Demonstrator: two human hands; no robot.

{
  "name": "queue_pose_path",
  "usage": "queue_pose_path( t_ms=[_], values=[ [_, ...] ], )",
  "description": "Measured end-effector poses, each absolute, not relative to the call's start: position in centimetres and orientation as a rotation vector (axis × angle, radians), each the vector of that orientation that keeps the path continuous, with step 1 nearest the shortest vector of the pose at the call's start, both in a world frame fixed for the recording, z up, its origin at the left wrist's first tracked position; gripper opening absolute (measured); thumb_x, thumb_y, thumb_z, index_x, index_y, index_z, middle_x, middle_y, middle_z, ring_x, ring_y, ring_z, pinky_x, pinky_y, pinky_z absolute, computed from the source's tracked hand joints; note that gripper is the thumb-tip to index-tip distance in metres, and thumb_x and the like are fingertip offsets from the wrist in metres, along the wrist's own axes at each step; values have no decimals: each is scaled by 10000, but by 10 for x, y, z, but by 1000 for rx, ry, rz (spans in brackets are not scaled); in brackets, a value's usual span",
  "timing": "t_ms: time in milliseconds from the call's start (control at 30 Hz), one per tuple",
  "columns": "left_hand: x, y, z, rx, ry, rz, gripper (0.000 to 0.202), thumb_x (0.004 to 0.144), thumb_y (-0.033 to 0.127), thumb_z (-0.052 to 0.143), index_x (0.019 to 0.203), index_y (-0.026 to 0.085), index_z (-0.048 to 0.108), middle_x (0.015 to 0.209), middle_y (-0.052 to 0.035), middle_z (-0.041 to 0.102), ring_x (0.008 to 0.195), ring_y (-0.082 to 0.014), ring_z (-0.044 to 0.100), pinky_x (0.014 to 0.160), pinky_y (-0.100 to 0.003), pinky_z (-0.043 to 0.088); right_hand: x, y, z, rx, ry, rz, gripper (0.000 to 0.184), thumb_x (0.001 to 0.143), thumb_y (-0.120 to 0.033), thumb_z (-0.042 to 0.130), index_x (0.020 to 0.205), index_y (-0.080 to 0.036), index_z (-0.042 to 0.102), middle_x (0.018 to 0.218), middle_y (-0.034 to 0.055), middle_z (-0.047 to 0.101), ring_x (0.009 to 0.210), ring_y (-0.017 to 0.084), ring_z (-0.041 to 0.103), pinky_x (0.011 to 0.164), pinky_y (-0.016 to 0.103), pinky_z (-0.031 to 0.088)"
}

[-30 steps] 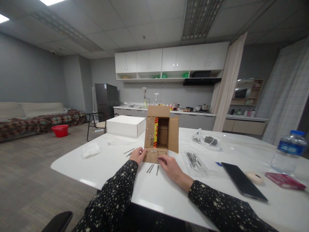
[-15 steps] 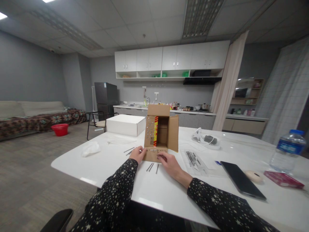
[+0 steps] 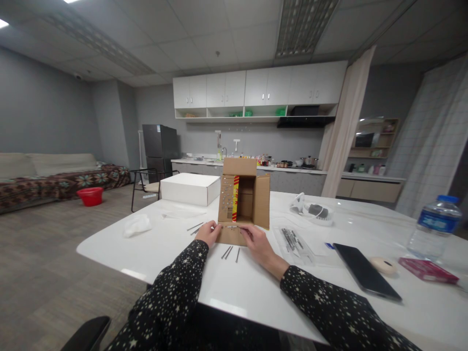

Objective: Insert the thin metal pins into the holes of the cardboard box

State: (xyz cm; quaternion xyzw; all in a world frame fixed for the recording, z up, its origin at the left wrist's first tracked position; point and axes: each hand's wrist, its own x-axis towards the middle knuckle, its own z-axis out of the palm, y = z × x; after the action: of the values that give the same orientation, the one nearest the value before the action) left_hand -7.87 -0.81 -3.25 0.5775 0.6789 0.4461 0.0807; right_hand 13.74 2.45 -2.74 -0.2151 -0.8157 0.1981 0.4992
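Observation:
An open cardboard box (image 3: 262, 200) stands upright on the table, its front flap (image 3: 229, 238) folded down toward me. Small pale heads dot the box's left panel, and a short row of them runs across the flap. My left hand (image 3: 208, 234) is closed on the flap's left edge. Near the right end of that row, my right hand (image 3: 258, 242) pinches at the flap; whatever is between its fingertips is too small to make out. Several thin metal nails or screws (image 3: 227, 252) lie just in front of the flap. More thin metal pieces (image 3: 195, 226) lie left of my left hand.
Right of the box lies a clear plastic pack (image 3: 295, 244) of metal pieces. Farther right are a black phone (image 3: 365, 270), a beige round object (image 3: 383, 266), a magenta box (image 3: 427, 270) and a water bottle (image 3: 433, 229). A white box (image 3: 190, 189) stands behind left, near crumpled plastic (image 3: 137, 225).
My right hand has shifted slightly, its fingertips now nearer the upper right part of the flap. My left hand stays at the flap's left edge.

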Motion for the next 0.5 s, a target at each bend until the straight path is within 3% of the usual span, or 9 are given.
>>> queue_pose_path(
  t_ms=[500],
  values=[
    [-79, -9, -32, 1745, 2022, 1327, 328, 783, 474, 479, 597, 206, 444, 575, -12, 600, 571, -156, 520, 579, -257, 361, 131, 40, -24, -438, -1952, 210, 227, 940, -244, 450, 1070, -205, 632, 1018, 85, 661, 945, 200, 627, 859, 349, 512]
  ],
)
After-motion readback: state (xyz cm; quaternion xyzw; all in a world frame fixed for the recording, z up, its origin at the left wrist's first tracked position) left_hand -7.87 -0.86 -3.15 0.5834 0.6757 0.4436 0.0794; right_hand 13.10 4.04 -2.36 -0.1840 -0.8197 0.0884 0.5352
